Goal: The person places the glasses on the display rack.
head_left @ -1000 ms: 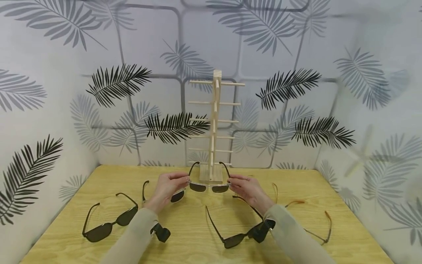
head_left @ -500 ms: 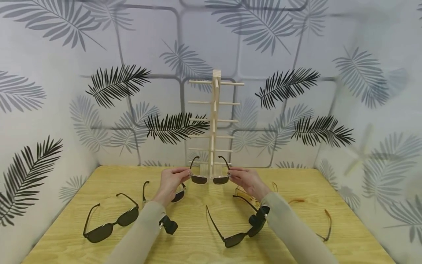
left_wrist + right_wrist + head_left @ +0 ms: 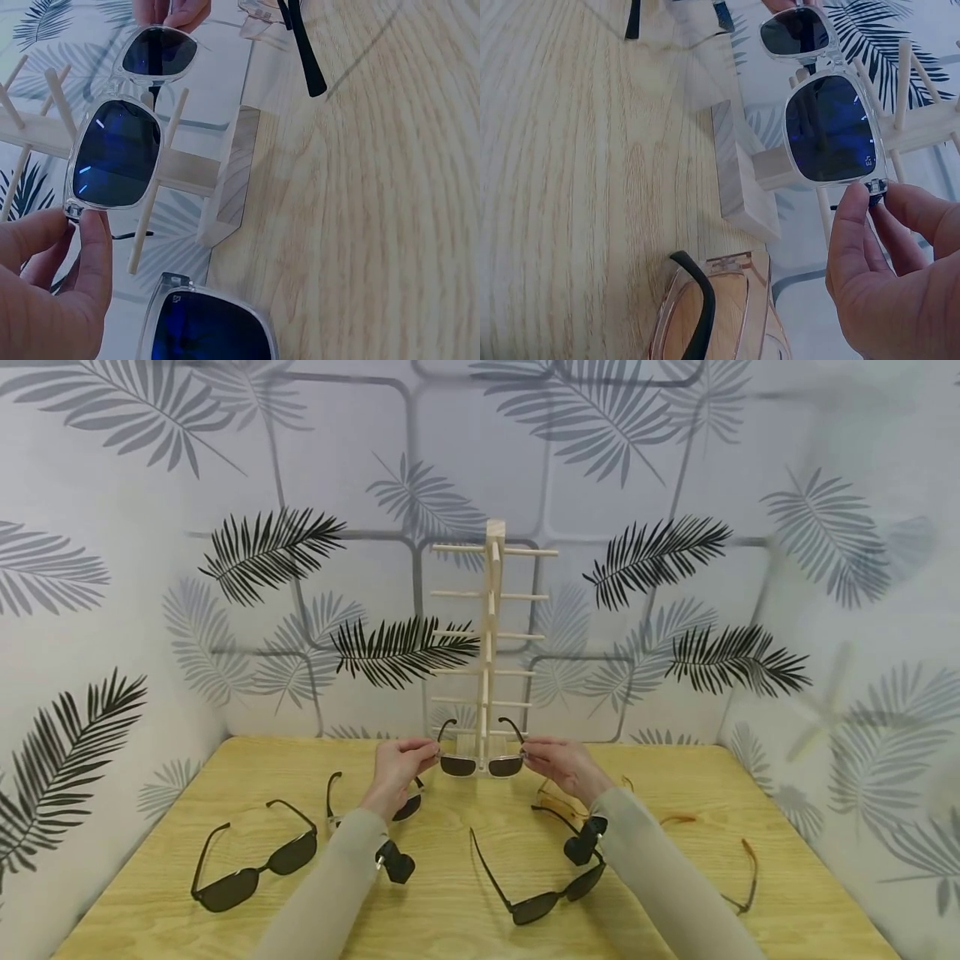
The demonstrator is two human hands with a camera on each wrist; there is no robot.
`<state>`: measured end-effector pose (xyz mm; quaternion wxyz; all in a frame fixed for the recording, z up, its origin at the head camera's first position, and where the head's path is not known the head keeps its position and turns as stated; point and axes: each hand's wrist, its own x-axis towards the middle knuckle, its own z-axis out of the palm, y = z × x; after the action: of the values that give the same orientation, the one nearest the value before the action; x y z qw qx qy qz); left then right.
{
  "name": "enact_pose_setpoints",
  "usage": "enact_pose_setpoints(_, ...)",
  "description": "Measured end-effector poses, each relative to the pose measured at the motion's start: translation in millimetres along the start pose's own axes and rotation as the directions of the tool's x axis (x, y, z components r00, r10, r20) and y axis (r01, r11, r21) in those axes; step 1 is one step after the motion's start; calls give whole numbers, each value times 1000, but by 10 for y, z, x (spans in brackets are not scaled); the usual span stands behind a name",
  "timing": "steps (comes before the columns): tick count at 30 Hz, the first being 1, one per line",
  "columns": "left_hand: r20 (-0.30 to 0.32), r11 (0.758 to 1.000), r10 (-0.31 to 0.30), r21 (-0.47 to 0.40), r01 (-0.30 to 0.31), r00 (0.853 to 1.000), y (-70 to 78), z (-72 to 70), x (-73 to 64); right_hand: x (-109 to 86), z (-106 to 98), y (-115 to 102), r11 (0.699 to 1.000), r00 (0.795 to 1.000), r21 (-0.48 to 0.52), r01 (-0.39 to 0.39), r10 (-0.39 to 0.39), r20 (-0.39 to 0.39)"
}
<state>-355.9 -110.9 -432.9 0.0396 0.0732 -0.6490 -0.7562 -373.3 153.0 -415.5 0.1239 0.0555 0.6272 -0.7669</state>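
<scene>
A pair of clear-framed sunglasses [image 3: 505,767] with dark lenses is held up at the lowest part of a wooden eyewear stand [image 3: 491,610]. My left hand [image 3: 401,771] pinches the frame's left hinge corner between thumb and fingers. At the opposite corner my right hand [image 3: 566,767] pinches the hinge the same way. Black-tipped temples point back toward the stand's post, on either side of it. In the left wrist view the lens [image 3: 118,154] stands in front of the pegs, above the wooden base [image 3: 232,176]. The right wrist view shows the hinge [image 3: 875,187] between thumb and fingers.
Black sunglasses lie on the table at left [image 3: 255,872] and front centre [image 3: 555,893]. Behind my left hand sits another clear-framed pair [image 3: 407,807]. Amber-tinted glasses [image 3: 558,800] and thin brown-tipped glasses [image 3: 750,877] lie to the right, partly hidden by my right arm. Patterned walls enclose the table.
Both hands have raised the sunglasses and carried them away from me, closer to the stand's base and lowest pegs. Over the last half second they have moved only slightly.
</scene>
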Motion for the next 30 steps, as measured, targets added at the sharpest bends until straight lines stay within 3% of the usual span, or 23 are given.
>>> enact_pose_setpoints(12,-45,1000,-22,16,23,999,-44,43,40,71,-46,-1,997,1000,-76,-8,9,12)
enact_pose_setpoints(30,-66,999,-34,20,35,997,-93,48,77,202,-47,68,996,999,-79,-44,43,-17)
